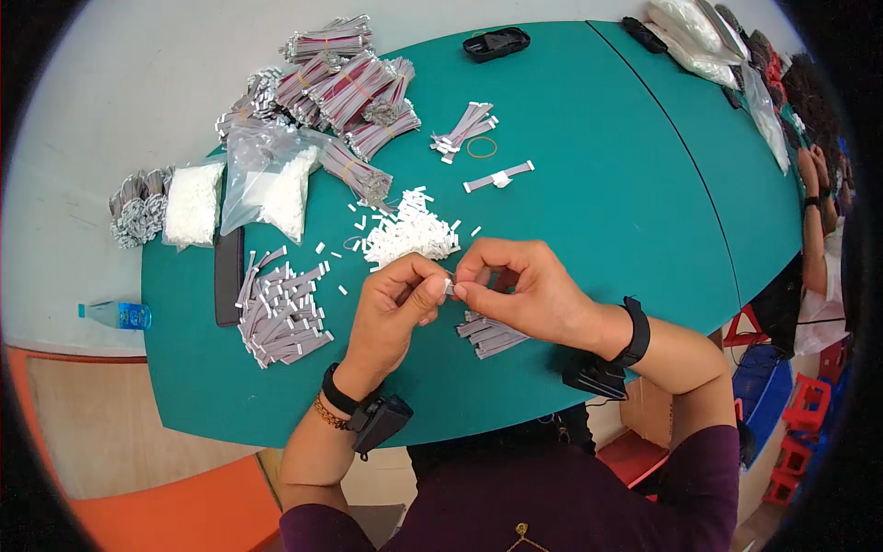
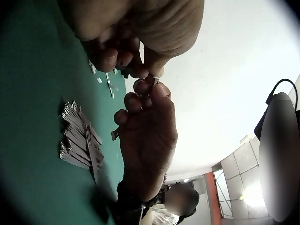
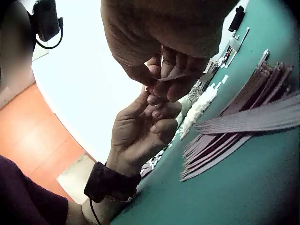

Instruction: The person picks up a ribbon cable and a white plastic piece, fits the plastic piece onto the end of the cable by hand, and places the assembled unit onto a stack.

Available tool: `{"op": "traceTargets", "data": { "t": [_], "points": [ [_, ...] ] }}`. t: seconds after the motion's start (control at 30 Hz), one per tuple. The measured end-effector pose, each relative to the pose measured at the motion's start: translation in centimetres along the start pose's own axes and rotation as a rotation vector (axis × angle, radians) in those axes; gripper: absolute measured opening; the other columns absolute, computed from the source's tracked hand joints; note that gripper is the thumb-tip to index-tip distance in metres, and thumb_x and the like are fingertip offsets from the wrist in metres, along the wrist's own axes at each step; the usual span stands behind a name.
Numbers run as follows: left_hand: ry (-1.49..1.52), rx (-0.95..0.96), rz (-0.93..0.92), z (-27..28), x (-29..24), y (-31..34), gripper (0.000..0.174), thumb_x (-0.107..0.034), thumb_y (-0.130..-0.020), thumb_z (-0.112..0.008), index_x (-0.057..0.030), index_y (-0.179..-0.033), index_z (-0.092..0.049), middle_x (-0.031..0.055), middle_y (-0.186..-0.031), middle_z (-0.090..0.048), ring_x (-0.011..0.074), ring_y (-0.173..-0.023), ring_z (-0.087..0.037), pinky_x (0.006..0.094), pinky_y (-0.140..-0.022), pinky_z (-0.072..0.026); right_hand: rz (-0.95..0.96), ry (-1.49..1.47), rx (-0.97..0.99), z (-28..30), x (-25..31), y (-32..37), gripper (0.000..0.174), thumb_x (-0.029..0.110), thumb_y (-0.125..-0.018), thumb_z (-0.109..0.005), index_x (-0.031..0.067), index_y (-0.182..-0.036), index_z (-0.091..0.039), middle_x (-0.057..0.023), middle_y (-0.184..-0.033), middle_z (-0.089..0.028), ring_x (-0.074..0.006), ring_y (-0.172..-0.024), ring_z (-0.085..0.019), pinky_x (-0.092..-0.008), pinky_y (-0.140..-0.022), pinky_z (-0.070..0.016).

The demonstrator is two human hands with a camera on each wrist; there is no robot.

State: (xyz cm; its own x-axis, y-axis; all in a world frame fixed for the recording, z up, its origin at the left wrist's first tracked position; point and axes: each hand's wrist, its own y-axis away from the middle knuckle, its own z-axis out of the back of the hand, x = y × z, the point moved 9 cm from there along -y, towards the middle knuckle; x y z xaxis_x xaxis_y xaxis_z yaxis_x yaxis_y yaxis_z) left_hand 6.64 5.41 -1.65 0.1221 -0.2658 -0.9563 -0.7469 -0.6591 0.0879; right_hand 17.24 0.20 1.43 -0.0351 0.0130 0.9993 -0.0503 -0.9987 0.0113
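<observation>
My left hand (image 1: 391,308) and right hand (image 1: 533,290) meet fingertip to fingertip over the table. Between thumb and index finger, my left hand pinches a small white connector (image 1: 449,287). My right hand pinches a short grey ribbon cable (image 3: 177,76) right at that connector. The cable's other end (image 2: 114,135) pokes out past the right hand's lower fingers in the left wrist view. Fingertips cover most of the connector. Just beyond the hands lies a heap of small white plastic pieces (image 1: 409,228). A stack of grey ribbon cables (image 1: 492,335) lies under the right hand.
Left of the hands is a loose pile of ribbon cables (image 1: 283,313). Farther back are rubber-banded cable bundles (image 1: 345,87) and bags of white pieces (image 1: 193,204). A few cables (image 1: 464,132) lie near a rubber band (image 1: 482,147). Another person's arm (image 1: 814,225) is at the far right.
</observation>
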Motion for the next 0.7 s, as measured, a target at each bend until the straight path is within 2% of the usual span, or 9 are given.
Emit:
{"op": "traceTargets", "data": {
  "t": [0.2, 0.3, 0.4, 0.5, 0.6, 0.7],
  "points": [
    [-0.304, -0.017, -0.118, -0.2, -1.5, 0.2, 0.015, -0.015, -0.089, -0.060, -0.0018, -0.083, -0.057, -0.0015, -0.076, -0.055, 0.0038, -0.067, -0.046, 0.0187, -0.059, -0.0376, -0.019, -0.010, -0.009, 0.0, -0.3, 0.1, 0.008, 0.008, -0.081, -0.062, 0.0026, -0.077, -0.058, 0.0016, -0.061, -0.056, -0.0026, -0.058, -0.050, -0.0208, -0.048, -0.0381],
    [-0.331, -0.037, -0.128, -0.4, -1.9, 0.4, 0.014, -0.013, -0.089, -0.059, -0.0011, -0.083, -0.057, -0.0012, -0.078, -0.056, 0.0048, -0.073, -0.049, 0.0197, -0.065, -0.0407, 0.010, 0.027, 0.015, -0.1, -0.5, 0.0, 0.008, 0.009, -0.083, -0.063, 0.0041, -0.080, -0.058, 0.0036, -0.068, -0.056, 0.0010, -0.055, -0.045, -0.0177, -0.044, -0.0322],
    [-0.403, -0.055, -0.153, -0.3, -1.9, 0.5, 0.014, -0.013, -0.089, -0.059, -0.0011, -0.083, -0.057, -0.0007, -0.079, -0.056, 0.0049, -0.074, -0.049, 0.0196, -0.066, -0.0414, 0.038, 0.037, 0.011, -0.1, -0.6, 0.1, 0.008, 0.010, -0.084, -0.064, 0.0032, -0.082, -0.059, 0.0026, -0.070, -0.057, 0.0002, -0.055, -0.046, -0.0179, -0.044, -0.0333],
    [-0.394, -0.053, -0.160, -0.4, -2.1, 0.5, 0.014, -0.013, -0.089, -0.059, -0.0009, -0.083, -0.056, -0.0005, -0.079, -0.056, 0.0052, -0.073, -0.049, 0.0200, -0.065, -0.0418, 0.060, 0.066, -0.034, 0.0, -0.1, 0.2, 0.009, 0.007, -0.082, -0.062, -0.0011, -0.081, -0.057, -0.0031, -0.062, -0.054, -0.0056, -0.058, -0.047, -0.0249, -0.051, -0.0389],
    [-0.398, -0.052, -0.189, -0.5, -1.9, 0.5, 0.015, -0.015, -0.090, -0.059, -0.0011, -0.084, -0.055, -0.0019, -0.077, -0.051, 0.0028, -0.067, -0.042, 0.0174, -0.058, -0.0353, 0.082, 0.058, -0.057, -0.1, -0.2, 0.3, 0.009, 0.006, -0.083, -0.062, -0.0018, -0.082, -0.058, -0.0044, -0.064, -0.054, -0.0059, -0.059, -0.045, -0.0252, -0.051, -0.0388],
    [-0.408, -0.075, -0.185, -0.3, -1.9, 0.5, 0.013, -0.013, -0.089, -0.058, -0.0008, -0.084, -0.057, -0.0004, -0.079, -0.056, 0.0050, -0.072, -0.049, 0.0202, -0.064, -0.0419, 0.075, 0.071, -0.059, -0.1, -0.7, 0.3, 0.009, 0.006, -0.084, -0.062, -0.0008, -0.082, -0.057, -0.0027, -0.066, -0.055, -0.0044, -0.061, -0.047, -0.0237, -0.052, -0.0394]
  ]
}}
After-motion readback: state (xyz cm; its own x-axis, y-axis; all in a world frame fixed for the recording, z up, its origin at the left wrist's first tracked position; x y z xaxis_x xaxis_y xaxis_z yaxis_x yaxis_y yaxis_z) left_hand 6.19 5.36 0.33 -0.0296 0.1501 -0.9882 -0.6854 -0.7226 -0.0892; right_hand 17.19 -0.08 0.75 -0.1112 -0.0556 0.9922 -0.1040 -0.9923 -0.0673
